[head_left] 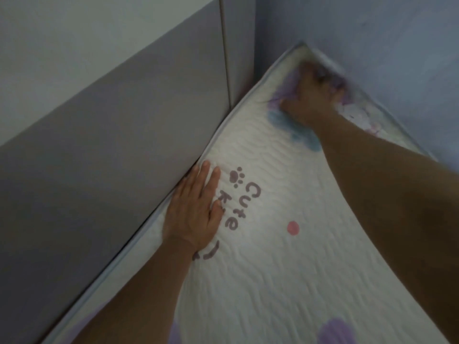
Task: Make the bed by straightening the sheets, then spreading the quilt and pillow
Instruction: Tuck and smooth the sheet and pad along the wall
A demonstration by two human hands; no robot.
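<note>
Two hands rest on one white quilted sheet [285, 281], which covers the bed from the grey panel [111, 157] across to the blue wall [385, 45]. Furthest left, the grey panel stands upright along the sheet's piped edge. Just beside the panel, the left hand [193, 214] lies flat, palm down, fingers straight and close together, pressing the fabric. A little farther from the panel come a dark paw print [237, 176] and the purple word "Cute" [248, 202], then a pink dot [293, 228]. Well away from the panel, at the sheet's far corner against the blue wall, the right hand [313, 95] is blurred; its fingers look curled, gripping the sheet's edge there.
</note>
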